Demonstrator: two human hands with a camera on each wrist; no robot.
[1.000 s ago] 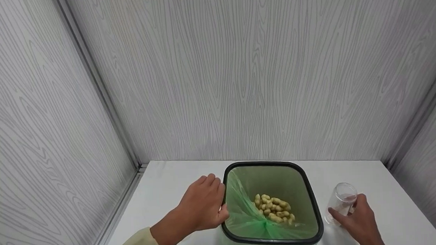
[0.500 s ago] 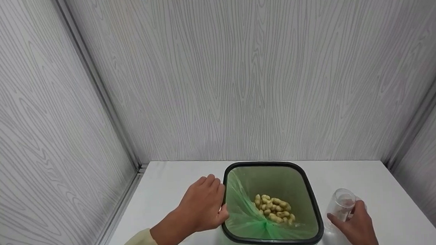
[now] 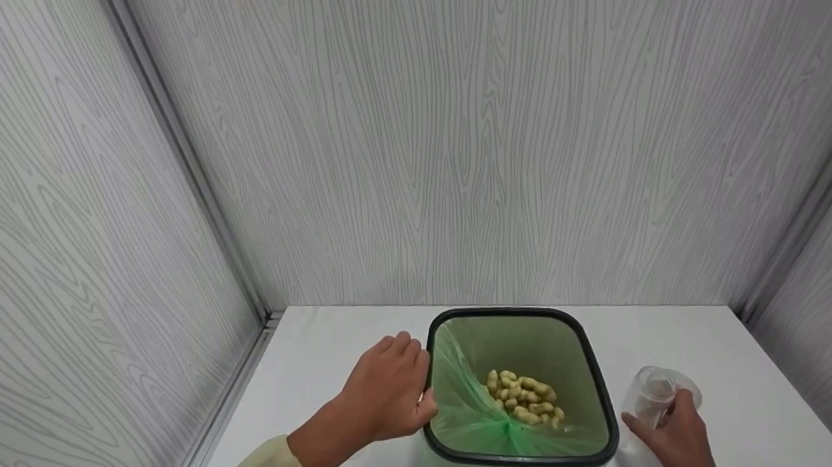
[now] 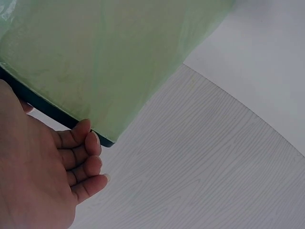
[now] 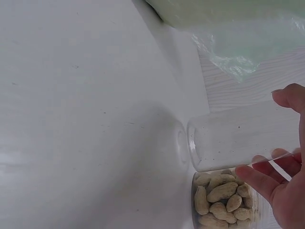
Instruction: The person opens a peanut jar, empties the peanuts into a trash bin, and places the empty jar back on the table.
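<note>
A green-lined bin (image 3: 599, 395) with a black rim holds several peanuts in shells (image 3: 524, 398). My left hand (image 3: 388, 388) grips the bin's left rim, its fingers curled at the edge in the left wrist view. To the bin's right, my right hand (image 3: 676, 437) holds a clear jar (image 5: 238, 136), which looks empty. In the right wrist view its base is right by the white table surface. Close beside it is a second clear jar (image 5: 224, 200) filled with peanuts. From the head, a round clear edge (image 3: 691, 383) shows behind the right hand; the hand and held jar hide the rest.
The white table (image 3: 335, 330) is enclosed by wood-patterned grey panels (image 3: 412, 155) at the back and both sides. Loose green liner (image 5: 233, 52) hangs down the outside of the bin in the right wrist view.
My right hand has moved the clear jar slightly down and nearer to me. More of the clear round edge shows to its right. The left hand and bin have stayed put.
</note>
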